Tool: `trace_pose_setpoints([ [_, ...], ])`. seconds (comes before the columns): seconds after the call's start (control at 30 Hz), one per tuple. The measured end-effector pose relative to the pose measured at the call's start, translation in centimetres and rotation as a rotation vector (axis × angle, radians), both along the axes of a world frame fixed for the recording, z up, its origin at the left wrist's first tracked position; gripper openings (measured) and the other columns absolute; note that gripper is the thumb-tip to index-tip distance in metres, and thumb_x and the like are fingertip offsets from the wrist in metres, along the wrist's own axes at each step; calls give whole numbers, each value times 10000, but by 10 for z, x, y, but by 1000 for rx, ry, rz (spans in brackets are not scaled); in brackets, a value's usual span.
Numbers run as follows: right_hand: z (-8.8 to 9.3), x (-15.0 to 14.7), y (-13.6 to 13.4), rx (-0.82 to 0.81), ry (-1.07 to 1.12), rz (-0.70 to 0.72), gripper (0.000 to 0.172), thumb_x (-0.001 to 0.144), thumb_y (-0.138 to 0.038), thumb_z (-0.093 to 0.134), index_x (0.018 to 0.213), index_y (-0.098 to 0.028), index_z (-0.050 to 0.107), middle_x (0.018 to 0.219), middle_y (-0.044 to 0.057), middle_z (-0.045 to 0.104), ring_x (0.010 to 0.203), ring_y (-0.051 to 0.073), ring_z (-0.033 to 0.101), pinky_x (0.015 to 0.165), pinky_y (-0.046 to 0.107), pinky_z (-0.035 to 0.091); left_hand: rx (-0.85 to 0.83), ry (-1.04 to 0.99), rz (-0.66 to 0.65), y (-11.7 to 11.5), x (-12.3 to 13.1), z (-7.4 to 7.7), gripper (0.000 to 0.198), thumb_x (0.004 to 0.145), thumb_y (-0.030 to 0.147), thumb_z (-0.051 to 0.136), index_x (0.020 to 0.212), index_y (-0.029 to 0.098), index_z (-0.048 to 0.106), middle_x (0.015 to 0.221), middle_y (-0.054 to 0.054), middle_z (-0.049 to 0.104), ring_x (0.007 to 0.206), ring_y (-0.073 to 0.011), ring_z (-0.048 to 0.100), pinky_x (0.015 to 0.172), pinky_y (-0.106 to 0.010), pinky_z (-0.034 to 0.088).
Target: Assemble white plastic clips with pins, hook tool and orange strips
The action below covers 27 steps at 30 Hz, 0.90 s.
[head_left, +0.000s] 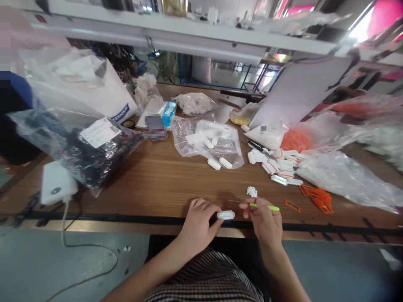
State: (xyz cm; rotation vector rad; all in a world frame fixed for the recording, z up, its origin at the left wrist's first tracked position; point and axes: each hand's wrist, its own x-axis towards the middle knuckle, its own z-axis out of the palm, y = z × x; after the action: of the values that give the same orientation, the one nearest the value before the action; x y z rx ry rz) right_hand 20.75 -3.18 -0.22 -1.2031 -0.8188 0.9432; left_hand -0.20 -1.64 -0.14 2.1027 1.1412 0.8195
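Observation:
My left hand is closed, pinching a small white oblong plastic part at the front edge of the wooden table. My right hand is closed on a thin yellow-green stick-like tool, its tip pointing left toward the white part. A small cluster of tiny white bits lies on the table just beyond my right hand. A single orange rectangular frame piece rests to the right of that hand.
A clear bag with white oblong parts lies mid-table, two loose ones beside it. White and red-edged parts and orange frames sit at right. A dark printed bag and white device lie at left.

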Motion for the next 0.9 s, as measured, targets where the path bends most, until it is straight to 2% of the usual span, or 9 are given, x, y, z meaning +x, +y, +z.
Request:
trace_pose_setpoints([
  [0.13, 1, -12, 2, -39, -196, 42, 479, 939, -586, 593, 739, -168, 715, 613, 63, 720, 458, 135, 611, 444, 230, 477, 16, -10, 4, 0, 1, -1, 86, 881, 189, 728, 916, 227, 660, 904, -3, 728, 868, -229, 607, 912, -448, 418],
  [0.27, -7, -17, -5, -22, -318, 46, 550, 995, -570, 507, 645, -172, 654, 558, 41, 670, 419, 115, 574, 408, 213, 423, 13, -7, 9, 1, 2, -2, 70, 887, 192, 710, 908, 233, 656, 895, -1, 724, 869, -232, 606, 903, -448, 419],
  [0.4, -11, -18, -10, 8, -403, 71, 524, 1017, -501, 508, 629, -175, 641, 552, 21, 644, 428, 104, 562, 426, 212, 429, 3, -6, 9, 1, 2, 0, 60, 902, 197, 700, 902, 230, 650, 897, 2, 725, 863, -227, 611, 905, -442, 413],
  [0.57, -7, -22, -13, 27, -529, 103, 491, 1039, -424, 485, 652, -177, 659, 591, 20, 648, 468, 105, 580, 473, 221, 446, -8, 2, 7, 1, 2, 1, 65, 894, 193, 704, 901, 230, 650, 893, 7, 723, 872, -221, 611, 906, -429, 412],
  [0.9, -7, -22, -13, 15, -593, 93, 507, 1044, -435, 465, 642, -186, 649, 582, 24, 648, 470, 117, 577, 486, 235, 452, -10, -4, 12, 1, 2, 0, 85, 882, 181, 717, 901, 228, 648, 891, 13, 715, 865, -214, 597, 903, -431, 412],
])
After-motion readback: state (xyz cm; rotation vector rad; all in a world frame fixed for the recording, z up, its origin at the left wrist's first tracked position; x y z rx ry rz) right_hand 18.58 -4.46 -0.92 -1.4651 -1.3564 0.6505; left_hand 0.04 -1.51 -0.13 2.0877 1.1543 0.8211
